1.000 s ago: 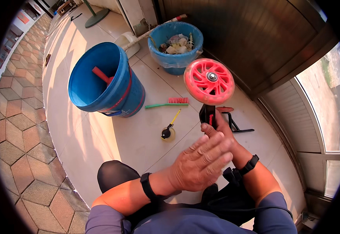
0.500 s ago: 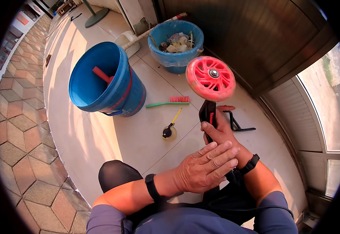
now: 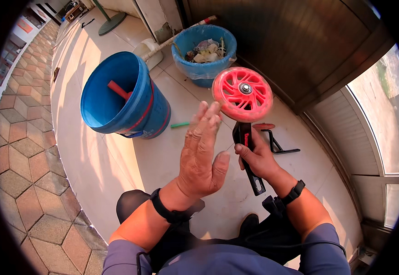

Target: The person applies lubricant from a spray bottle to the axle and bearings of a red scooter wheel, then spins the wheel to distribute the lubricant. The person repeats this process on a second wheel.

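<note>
Pink training wheel on its black bracket, held up over the tiled floor.

Head view: the black bracket (image 3: 247, 156) is gripped by the right hand (image 3: 256, 158), closed around its middle, so the pink wheel (image 3: 242, 94) is carried above the floor (image 3: 172, 151), near the blue bucket (image 3: 124, 98) and the smaller blue tub (image 3: 204, 48). The left hand (image 3: 202, 156) is spread flat, fingers straight, nothing held, its fingertips at or just beside the wheel's rim; contact cannot be told. A slip is judged possible, since only one hand grips the bracket; fingers could be nipped between wheel and bracket.
</note>
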A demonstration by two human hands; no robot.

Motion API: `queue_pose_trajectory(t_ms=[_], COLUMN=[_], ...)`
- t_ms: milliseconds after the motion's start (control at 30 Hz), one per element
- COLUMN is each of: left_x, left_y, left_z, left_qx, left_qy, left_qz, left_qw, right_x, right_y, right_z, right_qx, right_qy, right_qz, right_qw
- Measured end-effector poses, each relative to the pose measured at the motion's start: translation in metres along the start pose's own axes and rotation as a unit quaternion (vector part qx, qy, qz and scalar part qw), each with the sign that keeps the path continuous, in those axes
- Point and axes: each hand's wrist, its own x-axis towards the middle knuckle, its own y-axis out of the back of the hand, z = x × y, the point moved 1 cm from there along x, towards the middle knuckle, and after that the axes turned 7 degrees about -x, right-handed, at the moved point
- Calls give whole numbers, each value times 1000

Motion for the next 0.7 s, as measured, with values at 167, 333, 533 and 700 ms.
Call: queue_pose_trajectory(t_ms=[167,333,533,700], left_x=[17,-36,13,-23], left_y=[-3,-36,-7,-34], left_z=[-24,48,-17,47], left_qx=[69,-99,67,-55], left_qy=[54,-45,19,5], left_qz=[50,-180,19,-181], left_qw=[995,978,997,982], right_x=[-6,7,1,11], right_y=[0,2,7,8], right_z=[5,9,6,18], right_qx=[-50,-2,-35,-174], right_qy=[-23,13,15,93], right_qz=[14,33,56,37], right_qw=[998,999,998,980])
